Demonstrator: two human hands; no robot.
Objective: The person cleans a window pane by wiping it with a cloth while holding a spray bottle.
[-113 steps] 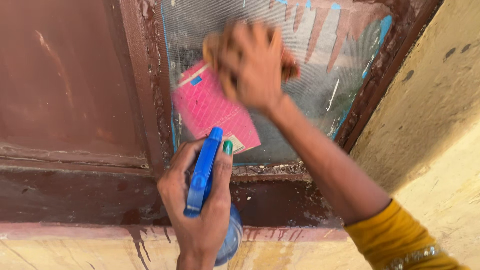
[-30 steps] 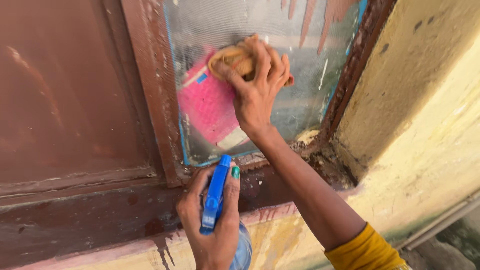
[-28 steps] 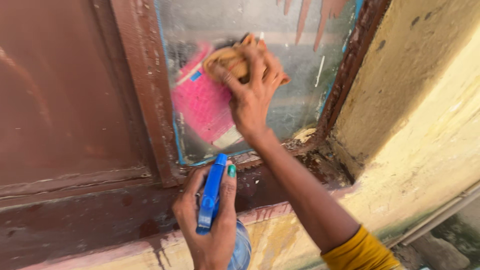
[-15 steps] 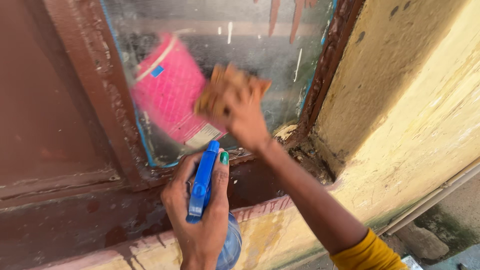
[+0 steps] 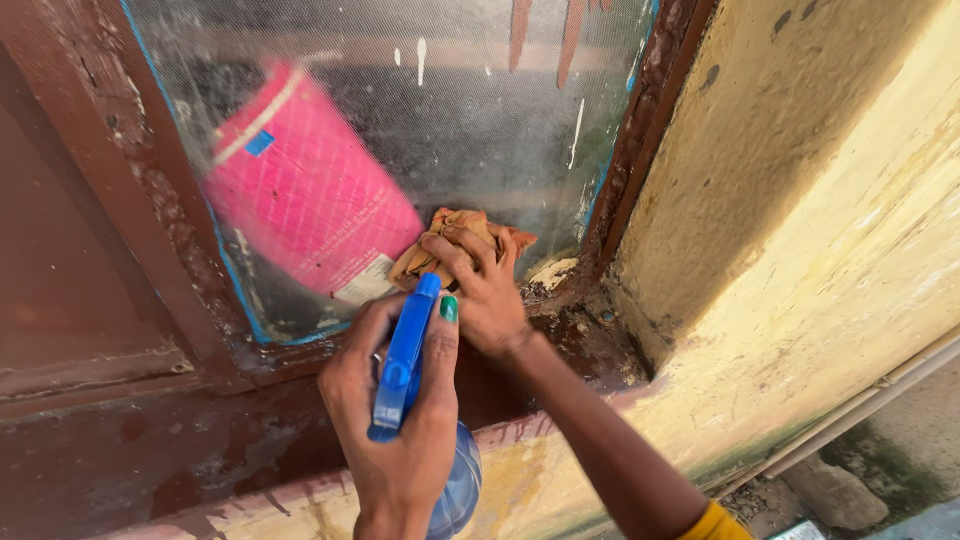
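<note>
Right beneath the right hand (image 5: 487, 295), cloth (image 5: 455, 232) against pane (image 5: 480, 120).

Close head view, down at window pane (image 5: 480, 130)

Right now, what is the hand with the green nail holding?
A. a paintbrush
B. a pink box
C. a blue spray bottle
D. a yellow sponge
C: the left hand, the one with the green thumbnail, is wrapped around a blue spray bottle, while the right hand presses an orange-brown cloth against the window glass.
</note>
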